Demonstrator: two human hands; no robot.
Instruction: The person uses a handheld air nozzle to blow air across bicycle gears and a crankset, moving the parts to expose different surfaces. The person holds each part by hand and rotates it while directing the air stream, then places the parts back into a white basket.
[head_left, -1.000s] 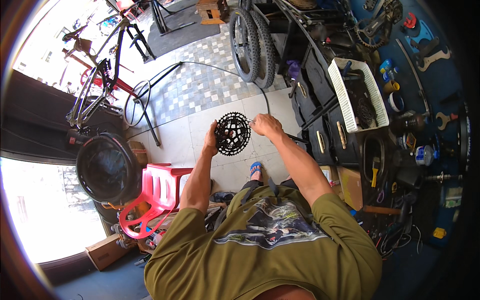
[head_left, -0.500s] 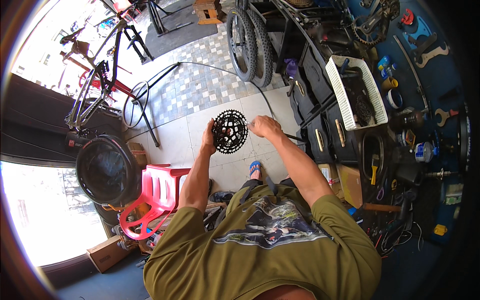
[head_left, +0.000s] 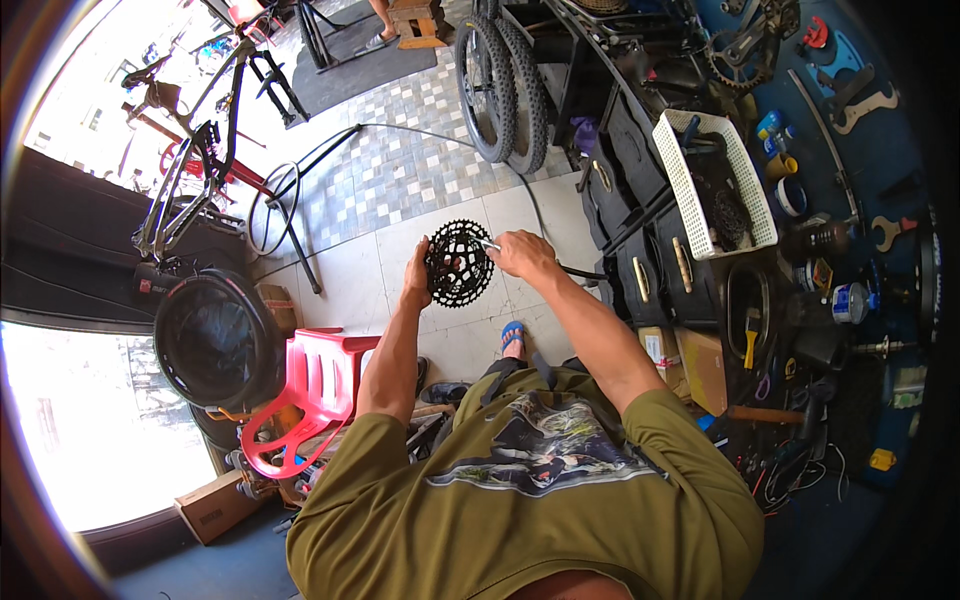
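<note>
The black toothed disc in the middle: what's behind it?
Pale floor tiles show around the disc and through its gaps. Its solid parts cover the rest, including any fingers of the left hand back there.

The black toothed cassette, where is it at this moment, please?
In the head view, the black toothed cassette is just above and left of centre, between the left grip at its left edge and the right grip with a slim metal tool.

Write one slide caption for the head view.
Left hand holds a black bicycle cassette; right hand points a slim metallic tool toward it.
</note>
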